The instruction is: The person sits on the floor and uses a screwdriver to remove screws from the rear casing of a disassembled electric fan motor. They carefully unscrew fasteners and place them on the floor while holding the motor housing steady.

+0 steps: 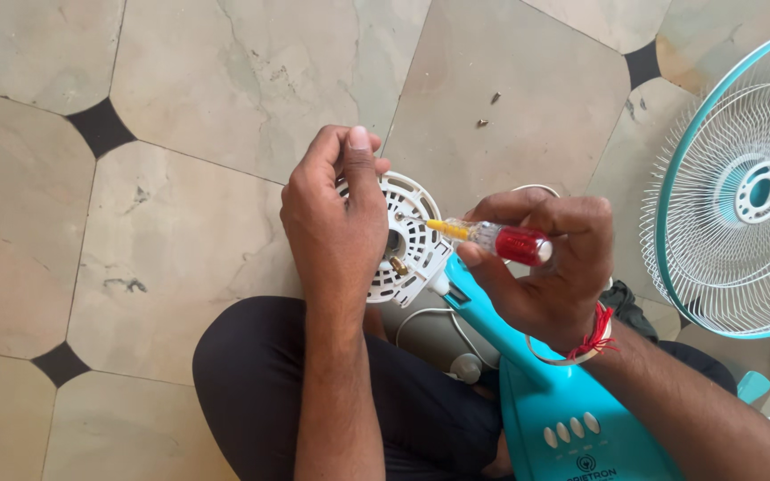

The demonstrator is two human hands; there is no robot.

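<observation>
head view: screwdriver (492, 237) pinched in right hand (550, 267) fingers, tip on motor housing (407, 236).

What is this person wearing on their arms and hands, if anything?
Both forearms are bare, with no sleeves showing, and neither hand wears a glove. The left hand has no ring or band that shows. The right hand has a red thread with loose tassel ends tied at the wrist, beside a thin pale bangle.
</observation>
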